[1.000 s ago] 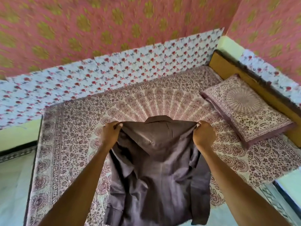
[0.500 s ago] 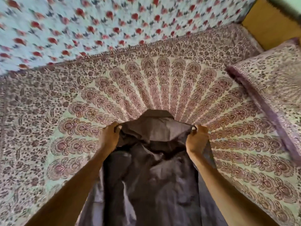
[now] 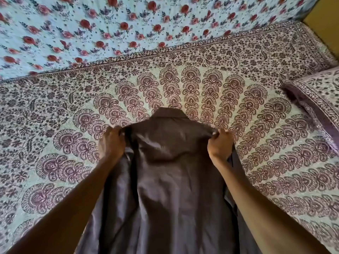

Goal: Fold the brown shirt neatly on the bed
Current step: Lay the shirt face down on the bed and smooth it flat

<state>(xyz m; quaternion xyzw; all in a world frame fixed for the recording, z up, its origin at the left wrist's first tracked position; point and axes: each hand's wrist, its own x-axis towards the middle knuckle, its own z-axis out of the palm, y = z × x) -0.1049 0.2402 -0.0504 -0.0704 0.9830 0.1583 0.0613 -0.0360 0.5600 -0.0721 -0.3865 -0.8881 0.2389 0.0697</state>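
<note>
The brown shirt (image 3: 170, 180) lies back-up along the middle of the bed, its collar (image 3: 169, 113) pointing away from me. My left hand (image 3: 111, 143) grips its left shoulder, and my right hand (image 3: 220, 143) grips its right shoulder. The back panel is stretched fairly smooth between them. The sleeves look tucked underneath at both sides; the lower hem runs out of view at the bottom edge.
The bed carries a maroon-and-cream mandala bedsheet (image 3: 256, 110). A matching pillow (image 3: 319, 103) lies at the right. A floral cloth (image 3: 128, 28) covers the wall behind the bed, and a yellow wooden headboard (image 3: 324, 19) shows at the top right.
I have leaned in closer over the bed. Both hands have lowered the shirt's shoulders onto the sheet, and the crumpled back panel now lies flatter and smoother.
</note>
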